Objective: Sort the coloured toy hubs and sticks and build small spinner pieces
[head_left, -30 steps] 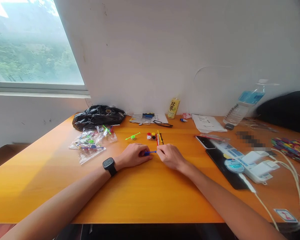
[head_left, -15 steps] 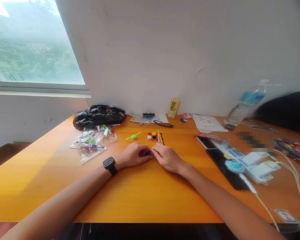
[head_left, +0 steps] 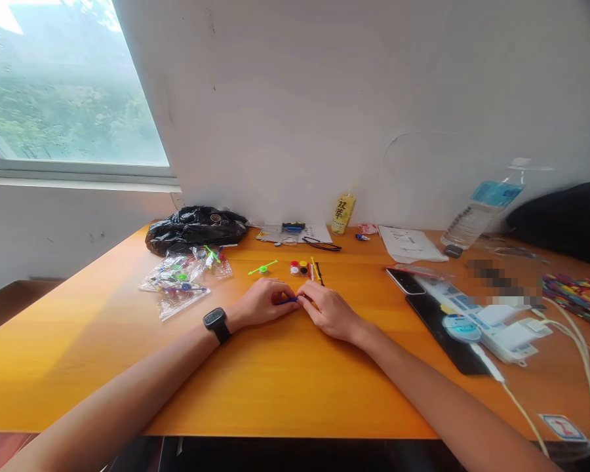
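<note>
My left hand (head_left: 263,303) and my right hand (head_left: 327,308) meet low over the wooden table (head_left: 275,380). Between their fingertips is a small blue plastic piece (head_left: 286,301), mostly covered by the fingers, so its full shape cannot be told. Both hands are closed on it. Just beyond them lies a cluster of small round caps in red, white, yellow and black (head_left: 299,267). Thin sticks (head_left: 316,269) in yellow, black and red lie right beside the caps. Behind my left hand is a light green stick with a round green piece (head_left: 262,269).
Clear bags of coloured parts (head_left: 179,278) lie at the left, before a black plastic bag (head_left: 196,229). A yellow carton (head_left: 343,214) stands near the wall. On the right are a phone (head_left: 405,281), a power strip (head_left: 506,337) with cables, papers (head_left: 410,243) and a tilted water bottle (head_left: 484,213).
The blue piece between my fingers looks slimmer and turned, with less of it showing. My hands have barely shifted, and the things on the table stay where they were.
</note>
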Action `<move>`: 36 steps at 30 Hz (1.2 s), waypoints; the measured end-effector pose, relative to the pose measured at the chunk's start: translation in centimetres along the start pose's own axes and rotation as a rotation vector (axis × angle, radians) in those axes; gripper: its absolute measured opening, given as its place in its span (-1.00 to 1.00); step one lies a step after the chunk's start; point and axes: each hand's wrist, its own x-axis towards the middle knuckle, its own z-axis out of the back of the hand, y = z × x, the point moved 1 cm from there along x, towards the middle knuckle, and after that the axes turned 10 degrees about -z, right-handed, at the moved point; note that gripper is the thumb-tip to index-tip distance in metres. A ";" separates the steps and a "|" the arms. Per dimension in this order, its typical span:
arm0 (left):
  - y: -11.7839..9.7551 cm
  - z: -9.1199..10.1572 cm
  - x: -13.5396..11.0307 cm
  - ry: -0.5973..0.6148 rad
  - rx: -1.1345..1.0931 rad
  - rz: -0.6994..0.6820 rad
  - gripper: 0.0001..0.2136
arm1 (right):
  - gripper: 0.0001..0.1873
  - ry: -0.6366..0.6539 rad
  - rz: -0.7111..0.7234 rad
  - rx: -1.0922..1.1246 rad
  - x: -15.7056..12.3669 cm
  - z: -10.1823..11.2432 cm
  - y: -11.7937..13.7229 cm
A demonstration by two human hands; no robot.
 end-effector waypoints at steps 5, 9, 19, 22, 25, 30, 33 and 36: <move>0.0 0.0 0.0 -0.015 0.028 0.017 -0.79 | -0.81 -0.001 0.000 0.035 -0.1 -0.2 0.1; 0.1 0.0 0.0 0.004 0.013 0.047 -0.80 | -0.81 -0.055 -0.029 0.086 0.0 -0.3 0.1; 0.6 -0.2 -0.3 0.017 -0.023 0.046 -0.83 | -0.90 -0.020 -0.073 0.255 0.1 -1.2 -0.6; 0.7 -0.2 -0.3 0.026 -0.032 0.050 -0.83 | -0.89 -0.032 -0.110 0.288 0.3 -1.3 -0.8; 0.7 -0.3 -0.3 0.025 -0.039 0.050 -0.84 | -0.87 -0.027 -0.146 0.312 0.5 -1.3 -1.1; 0.7 -0.4 -0.4 0.025 -0.042 0.049 -0.87 | -0.85 0.010 -0.211 0.344 0.7 -1.4 -1.3; 0.8 -0.5 -0.4 0.030 -0.019 0.049 -0.87 | -0.83 0.025 -0.209 0.315 0.6 -1.4 -1.2; 0.8 -0.6 -0.4 0.026 0.014 0.017 -0.87 | -0.83 0.015 -0.177 0.248 0.5 -1.3 -0.9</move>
